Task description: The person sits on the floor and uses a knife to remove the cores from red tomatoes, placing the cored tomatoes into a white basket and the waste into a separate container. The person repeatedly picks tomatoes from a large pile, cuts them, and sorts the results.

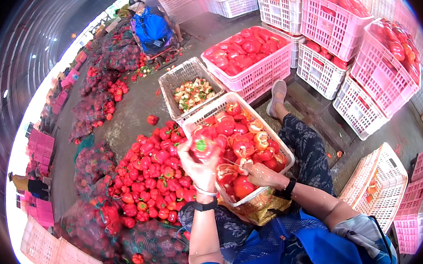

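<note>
My left hand (200,170) grips a red bell pepper (207,151) with its green stem end turned up. Below and to the right of it, my right hand (265,175) is closed around a small knife (232,162), its thin blade pointing toward the pepper; the handle is hidden in the fingers. Both hands are above a white plastic crate (290,158) filled with red peppers, several of them cut open with pale insides showing. A large heap of whole red bell peppers (151,174) lies on the floor to the left of the crate.
Beyond stand a crate of cut-off cores (193,94) and a pink crate of peppers (248,77). Stacked full crates (333,22) line the right. Mesh sacks of peppers (155,244) lie left. A tilted crate (383,181) is at right. Another person (153,28) sits farther off.
</note>
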Motion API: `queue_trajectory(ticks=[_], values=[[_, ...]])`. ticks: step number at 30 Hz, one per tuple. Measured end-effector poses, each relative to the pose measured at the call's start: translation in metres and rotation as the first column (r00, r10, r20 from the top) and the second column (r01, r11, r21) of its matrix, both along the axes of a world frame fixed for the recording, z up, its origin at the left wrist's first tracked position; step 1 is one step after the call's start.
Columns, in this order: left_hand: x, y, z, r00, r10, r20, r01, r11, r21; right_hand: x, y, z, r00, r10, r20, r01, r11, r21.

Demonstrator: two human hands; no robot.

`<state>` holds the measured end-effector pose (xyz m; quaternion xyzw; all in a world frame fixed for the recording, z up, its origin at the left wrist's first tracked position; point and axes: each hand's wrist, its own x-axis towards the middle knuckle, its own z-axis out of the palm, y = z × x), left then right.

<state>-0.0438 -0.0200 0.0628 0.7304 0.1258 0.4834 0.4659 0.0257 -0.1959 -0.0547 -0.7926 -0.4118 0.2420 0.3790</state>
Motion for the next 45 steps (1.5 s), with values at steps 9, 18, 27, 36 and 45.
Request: queue_trajectory(ticks=[9,18,27,36,45], values=[[-0.011,0.016,-0.023,0.787,-0.610,0.094,0.508,0.555,-0.659,0.013,0.021,0.078,0.933,-0.346,0.104,0.216,0.766,0.606],[-0.018,-0.006,-0.050,0.544,-0.795,-0.270,0.579,0.588,-0.565,0.015,0.009,0.078,0.877,-0.144,0.459,0.010,0.959,0.283],[-0.020,-0.018,-0.040,0.248,-0.942,-0.226,0.539,0.328,-0.776,0.028,-0.024,0.072,0.968,0.113,0.226,-0.171,0.952,0.254],[-0.014,-0.024,-0.050,0.246,-0.898,-0.364,0.573,0.438,-0.693,0.036,-0.052,0.046,0.739,0.173,-0.651,0.116,0.919,0.377],[0.002,-0.057,-0.087,0.476,-0.868,-0.142,0.432,0.371,-0.822,0.041,-0.039,-0.006,0.904,-0.413,0.110,0.319,0.822,0.472]])
